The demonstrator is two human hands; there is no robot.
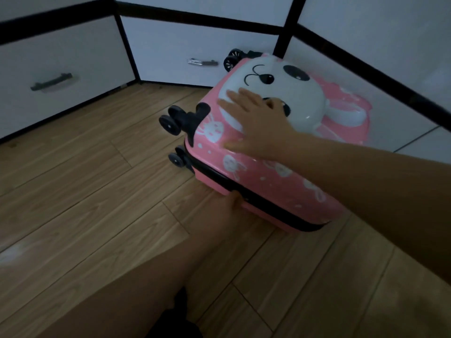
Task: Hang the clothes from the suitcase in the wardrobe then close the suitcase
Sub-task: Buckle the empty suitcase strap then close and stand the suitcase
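Pink hard-shell rabbit-face suitcase [268, 152] lies shut on wooden floor [85, 203] by the white drawers [61, 76]. Right hand [253, 123], fingers spread flat, presses lid down; left hand [233, 203] fingers at black zip seam [256, 201], probably zipping, grip unclear.

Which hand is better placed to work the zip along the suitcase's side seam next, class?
Probably the left hand: its fingers already touch the black zip seam on the near side of the pink suitcase. The right hand lies flat on the lid, pressing it down.
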